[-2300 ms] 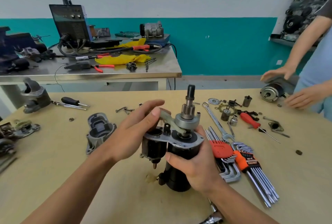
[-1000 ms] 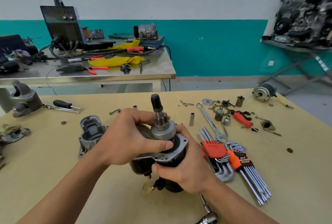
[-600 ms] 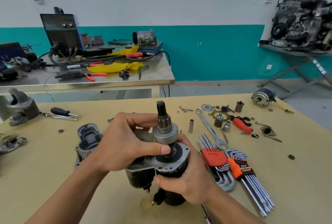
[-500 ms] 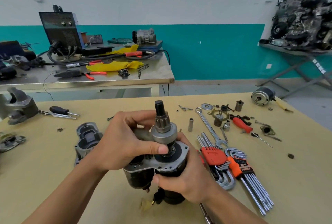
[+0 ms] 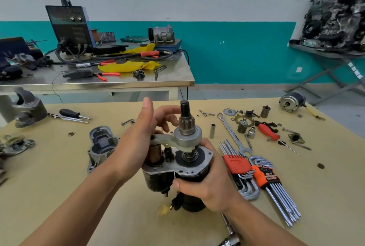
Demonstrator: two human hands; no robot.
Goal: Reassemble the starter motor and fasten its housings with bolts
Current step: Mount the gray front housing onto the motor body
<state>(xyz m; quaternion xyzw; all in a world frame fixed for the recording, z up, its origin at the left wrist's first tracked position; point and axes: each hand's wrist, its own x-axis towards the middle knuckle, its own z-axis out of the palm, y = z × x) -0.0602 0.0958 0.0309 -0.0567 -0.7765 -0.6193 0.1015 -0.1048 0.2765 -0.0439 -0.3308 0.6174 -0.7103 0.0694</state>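
The left hand (image 5: 141,143) stands edge-on at centre frame, thumb straight up and fingers curled round the left end of the fork lever (image 5: 169,140), which disappears into the palm. The right hand (image 5: 207,183) comes up from the lower right and wraps the starter motor (image 5: 189,168), thumb across the front of the body and fingertips over the right rim of its plate. The motor stands upright on the tan table (image 5: 59,196), just below centre frame. Its body is a smooth black cylinder capped by a flat, dull grey metal plate with small holes. Above the plate rise a wide grey collar, a toothed steel pinion (image 5: 186,125) and a black shaft tip. The lever is pale, cream-coloured and matte, and its ring end circles the collar. Beneath its left end sits a copper-brown cylinder (image 5: 154,153). A rough grey cast housing (image 5: 101,145) lies open side up to the left of the hands. Right of the motor lie two fans of bright hex keys, one in a red holder (image 5: 237,164) and one in an orange holder (image 5: 264,174) whose white print is too small to read. Above them lies a long silver wrench (image 5: 231,131).
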